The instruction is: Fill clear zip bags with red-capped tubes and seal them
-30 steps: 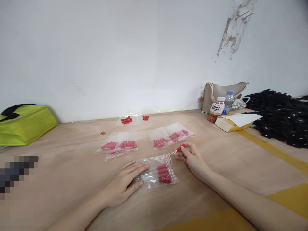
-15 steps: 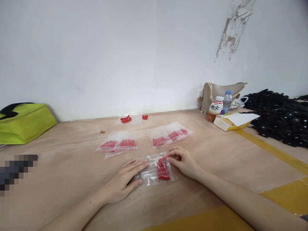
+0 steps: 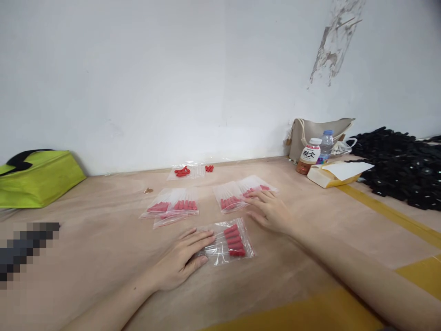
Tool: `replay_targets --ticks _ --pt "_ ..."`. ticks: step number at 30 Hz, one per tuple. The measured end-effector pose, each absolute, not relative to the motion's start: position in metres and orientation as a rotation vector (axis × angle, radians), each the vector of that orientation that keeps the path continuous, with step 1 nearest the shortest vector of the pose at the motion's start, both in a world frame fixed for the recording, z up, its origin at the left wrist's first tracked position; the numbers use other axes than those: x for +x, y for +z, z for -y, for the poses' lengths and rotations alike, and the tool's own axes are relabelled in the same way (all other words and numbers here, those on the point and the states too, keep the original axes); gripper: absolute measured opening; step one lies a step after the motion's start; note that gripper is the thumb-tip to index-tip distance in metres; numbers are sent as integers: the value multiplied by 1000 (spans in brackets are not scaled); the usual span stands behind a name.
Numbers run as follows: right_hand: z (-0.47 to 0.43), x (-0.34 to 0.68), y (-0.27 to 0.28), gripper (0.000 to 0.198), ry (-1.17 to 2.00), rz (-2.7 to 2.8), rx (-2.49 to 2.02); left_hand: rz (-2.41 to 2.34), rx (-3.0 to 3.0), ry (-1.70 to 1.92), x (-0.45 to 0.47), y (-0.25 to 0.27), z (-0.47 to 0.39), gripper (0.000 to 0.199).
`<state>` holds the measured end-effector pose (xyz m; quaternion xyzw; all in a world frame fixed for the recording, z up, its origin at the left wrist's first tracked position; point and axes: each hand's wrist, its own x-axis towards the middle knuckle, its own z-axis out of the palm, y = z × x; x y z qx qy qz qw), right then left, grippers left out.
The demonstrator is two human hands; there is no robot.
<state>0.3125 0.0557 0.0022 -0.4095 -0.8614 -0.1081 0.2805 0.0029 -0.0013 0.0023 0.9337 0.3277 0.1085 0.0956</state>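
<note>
Our left hand (image 3: 181, 262) lies flat, fingers spread and released, pressing the near end of a clear bag (image 3: 227, 241) of red-capped droppers on the tan surface (image 3: 103, 248). Our right hand (image 3: 268, 211) is open too, grasping nothing, its fingertips resting on a filled bag (image 3: 229, 200) in the pile just beyond. Another pile of filled bags (image 3: 172, 207) lies to the left, and loose red caps (image 3: 182, 172) sit near the wall. A green bag (image 3: 37, 177) is far left; a drink bottle (image 3: 309, 156) and black parts (image 3: 403, 168) are far right.
</note>
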Motion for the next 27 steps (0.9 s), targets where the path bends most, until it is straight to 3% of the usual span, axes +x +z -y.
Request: replay_targets --ticks 4,19,27 --pt "-76 307 -2 48 -438 2490 -1238 -959 2761 348 2 2 1 44" --pt "-129 288 -19 35 -438 2158 -1735 -877 2906 283 9 8 -4 42" --pt "-117 302 -22 35 -554 2063 -1716 -602 3290 160 43 15 -77 42"
